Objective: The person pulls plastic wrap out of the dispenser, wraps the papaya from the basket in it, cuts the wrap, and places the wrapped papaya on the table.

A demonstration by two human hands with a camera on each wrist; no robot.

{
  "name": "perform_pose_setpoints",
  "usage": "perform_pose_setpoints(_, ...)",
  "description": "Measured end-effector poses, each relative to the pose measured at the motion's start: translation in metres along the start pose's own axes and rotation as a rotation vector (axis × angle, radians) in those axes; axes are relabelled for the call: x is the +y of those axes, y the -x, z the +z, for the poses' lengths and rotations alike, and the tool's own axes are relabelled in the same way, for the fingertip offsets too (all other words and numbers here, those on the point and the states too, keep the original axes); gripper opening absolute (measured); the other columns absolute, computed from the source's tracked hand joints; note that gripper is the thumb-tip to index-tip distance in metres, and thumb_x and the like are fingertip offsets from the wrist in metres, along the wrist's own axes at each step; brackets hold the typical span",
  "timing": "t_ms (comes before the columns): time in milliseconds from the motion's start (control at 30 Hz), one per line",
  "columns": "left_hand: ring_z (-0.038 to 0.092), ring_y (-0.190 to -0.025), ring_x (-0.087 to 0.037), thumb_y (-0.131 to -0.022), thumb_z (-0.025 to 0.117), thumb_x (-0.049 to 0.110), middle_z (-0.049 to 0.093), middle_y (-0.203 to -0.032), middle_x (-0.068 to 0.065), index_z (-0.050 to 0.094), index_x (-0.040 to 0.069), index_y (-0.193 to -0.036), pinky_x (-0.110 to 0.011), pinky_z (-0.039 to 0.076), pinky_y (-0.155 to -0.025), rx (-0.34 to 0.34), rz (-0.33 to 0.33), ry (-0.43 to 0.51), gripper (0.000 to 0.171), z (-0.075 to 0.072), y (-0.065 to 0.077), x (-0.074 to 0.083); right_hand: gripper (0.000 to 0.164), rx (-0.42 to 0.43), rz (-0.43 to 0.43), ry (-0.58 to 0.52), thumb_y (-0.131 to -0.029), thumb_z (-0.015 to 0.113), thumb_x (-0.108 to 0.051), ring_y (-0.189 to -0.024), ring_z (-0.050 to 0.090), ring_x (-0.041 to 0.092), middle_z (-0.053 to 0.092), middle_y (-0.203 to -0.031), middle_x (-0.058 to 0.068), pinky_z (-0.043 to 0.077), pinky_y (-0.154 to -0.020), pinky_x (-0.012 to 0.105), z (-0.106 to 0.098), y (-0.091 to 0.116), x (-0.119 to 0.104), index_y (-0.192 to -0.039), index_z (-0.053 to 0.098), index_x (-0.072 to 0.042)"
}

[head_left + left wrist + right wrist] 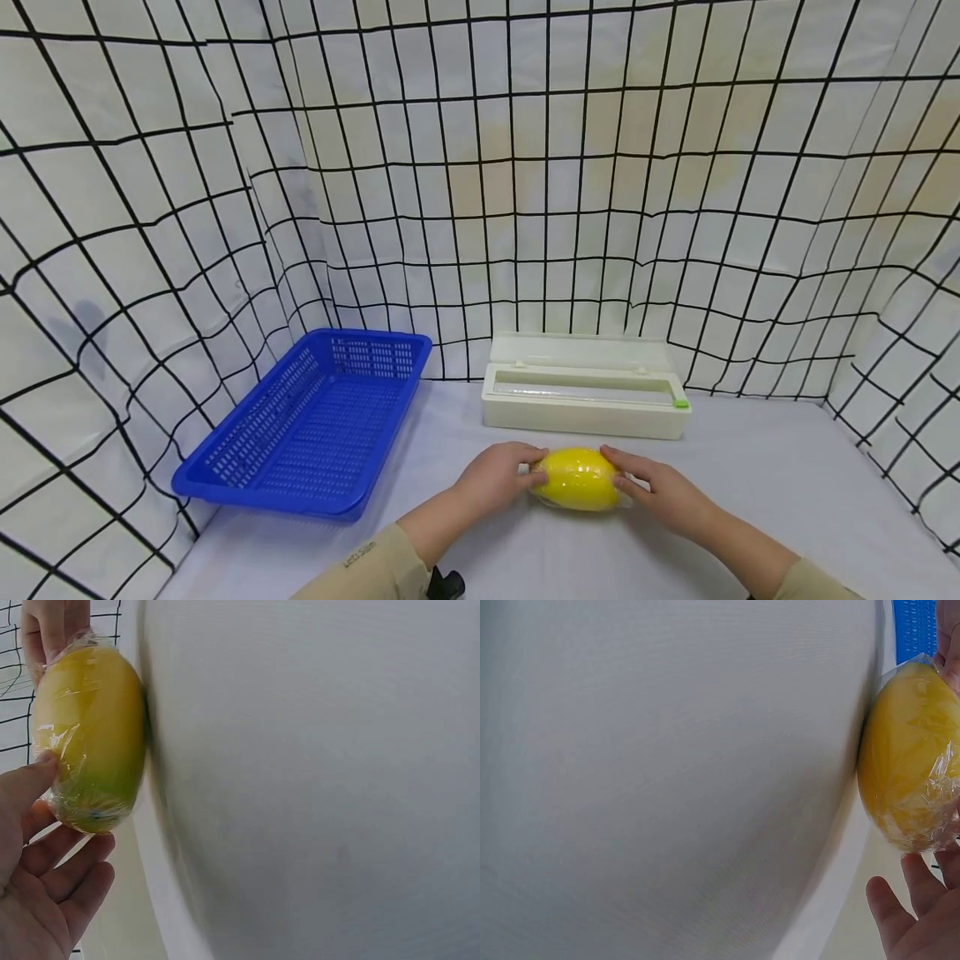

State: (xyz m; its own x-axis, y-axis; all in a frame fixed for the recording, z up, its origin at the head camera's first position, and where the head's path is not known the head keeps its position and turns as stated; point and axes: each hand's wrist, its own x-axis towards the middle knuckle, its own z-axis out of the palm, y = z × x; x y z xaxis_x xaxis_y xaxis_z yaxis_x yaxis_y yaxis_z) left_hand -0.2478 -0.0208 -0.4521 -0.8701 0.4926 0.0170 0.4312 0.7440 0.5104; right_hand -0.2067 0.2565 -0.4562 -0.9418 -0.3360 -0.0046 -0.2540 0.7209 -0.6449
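Note:
A smooth yellow oval fruit (pixel 577 479), greenish at one end and melon-like, lies wrapped in clear cling film, low over the white tabletop. My left hand (pixel 495 477) holds its left end, thumb on the near side and fingers around the end. At the opposite end, my right hand (pixel 663 492) holds it between thumb and fingers. Both wrist views show the film wrinkled and shiny, bunched at the ends of the fruit (pixel 94 727). Just behind the fruit stands a white cling film dispenser (pixel 585 417), its lid raised and a green slider at its right end.
A blue plastic basket (pixel 300 500) with perforated sides stands on the left of the table. White walls with a black grid (pixel 525 208) enclose the back and sides. Part of a small black object (pixel 446 586) shows beside the left sleeve.

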Motion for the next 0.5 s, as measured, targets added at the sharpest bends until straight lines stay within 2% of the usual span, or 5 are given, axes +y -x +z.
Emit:
perform_pose_setpoints(233, 0.061, -0.111, -0.016, -0.090, 0.072, 0.037, 0.069, -0.118, 0.007, 0.068, 0.020, -0.128, -0.043, 0.048, -0.099, -0.020, -0.036, 0.078, 0.042, -0.0012, -0.0032, 0.0013, 0.054, -0.023, -0.058, -0.015, -0.099, 0.057, -0.041, -0.134, 0.046, 0.037, 0.049, -0.148, 0.008, 0.040, -0.105, 0.057, -0.0088, -0.0034, -0.0004, -0.146, 0.050, -0.015)
perform_pose_setpoints(367, 0.059, -0.112, -0.018, -0.091, 0.071, 0.037, 0.060, -0.129, 0.002, 0.066, 0.019, -0.128, -0.044, 0.049, -0.096, -0.038, -0.083, 0.162, 0.041, 0.0018, -0.0015, -0.0003, 0.053, -0.037, -0.081, -0.040, -0.101, 0.056, -0.037, -0.135, 0.044, 0.038, 0.046, -0.150, 0.012, 0.043, -0.102, 0.056, -0.0092, -0.0069, 0.0016, -0.147, 0.049, -0.012)
perform_pose_setpoints(500, 0.056, -0.118, -0.021, -0.091, 0.071, 0.038, 0.052, -0.138, 0.000, 0.059, 0.021, -0.131, -0.045, 0.049, -0.097, -0.057, -0.129, 0.260, 0.045, 0.0043, 0.0008, -0.0012, 0.057, -0.024, -0.023, -0.108, -0.101, 0.057, -0.033, -0.137, 0.041, 0.038, 0.039, -0.154, 0.014, 0.042, -0.104, 0.055, -0.0077, -0.0073, 0.0022, -0.152, 0.039, -0.013)
